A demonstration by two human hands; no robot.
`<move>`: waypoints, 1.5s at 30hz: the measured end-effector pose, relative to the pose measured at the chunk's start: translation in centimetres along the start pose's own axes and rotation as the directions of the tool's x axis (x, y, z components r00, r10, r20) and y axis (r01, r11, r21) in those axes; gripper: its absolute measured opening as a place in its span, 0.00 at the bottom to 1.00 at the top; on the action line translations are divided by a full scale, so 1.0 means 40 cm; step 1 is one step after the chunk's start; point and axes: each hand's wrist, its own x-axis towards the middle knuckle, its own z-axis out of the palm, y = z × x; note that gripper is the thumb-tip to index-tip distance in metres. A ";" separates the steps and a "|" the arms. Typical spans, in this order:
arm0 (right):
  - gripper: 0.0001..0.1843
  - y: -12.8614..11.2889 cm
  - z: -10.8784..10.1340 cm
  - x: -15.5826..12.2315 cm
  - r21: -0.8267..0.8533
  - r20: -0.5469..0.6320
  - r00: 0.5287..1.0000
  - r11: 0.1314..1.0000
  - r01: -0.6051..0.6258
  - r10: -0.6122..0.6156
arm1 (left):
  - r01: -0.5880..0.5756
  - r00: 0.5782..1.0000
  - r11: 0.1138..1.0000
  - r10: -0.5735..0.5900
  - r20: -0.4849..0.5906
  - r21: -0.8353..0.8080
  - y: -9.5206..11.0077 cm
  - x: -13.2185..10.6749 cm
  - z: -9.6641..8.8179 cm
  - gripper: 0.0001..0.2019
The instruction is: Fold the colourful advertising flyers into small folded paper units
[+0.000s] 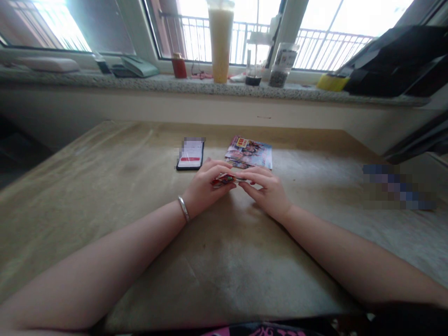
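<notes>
Close together over the middle of the table are my left hand (pixel 209 183) and my right hand (pixel 265 187). A small piece of colourful printed paper (pixel 225 178), red and dark with pale edges, looks folded between them. Left fingers and thumb pinch most of it. The right thumb and fingertips close on its right end. My fingers hide much of the paper, so its full shape cannot be made out. Just beyond my hands lies a stack of colourful printed leaflets (pixel 252 151). A phone (pixel 191 154) with a lit screen rests beyond my left hand.
The beige table (pixel 122 186) reaches to the wall below a granite windowsill (pixel 140 83). On the sill stand a tall yellowish container (pixel 221 44), a red jar (pixel 179 66), a clear jar (pixel 280 70) and a black bag (pixel 388 60). A blurred bluish item (pixel 395 186) lies at the right.
</notes>
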 end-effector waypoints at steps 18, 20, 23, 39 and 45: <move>0.06 -0.002 0.004 0.002 -0.051 -0.091 0.995 0.997 -0.051 0.047 | -0.086 0.989 0.996 0.082 -0.126 -0.027 0.020 0.006 -0.010 0.10; 0.06 -0.002 0.000 0.004 -0.059 -0.090 0.996 0.998 -0.029 0.023 | -0.084 0.985 0.996 0.080 -0.150 -0.024 0.027 0.007 -0.014 0.08; 0.07 -0.002 -0.005 0.006 -0.056 -0.074 0.997 0.998 0.012 -0.016 | -0.081 0.985 0.996 0.075 -0.153 -0.029 0.032 0.010 -0.017 0.06; 0.04 -0.002 -0.009 0.003 -0.076 -0.119 0.993 0.997 -0.024 0.015 | -0.046 0.991 0.999 0.048 -0.121 0.020 0.021 0.010 -0.021 0.05; 0.02 -0.004 -0.010 0.003 -0.075 -0.123 0.992 0.997 -0.006 -0.003 | -0.035 0.989 0.998 0.029 -0.147 -0.044 0.029 0.011 -0.017 0.05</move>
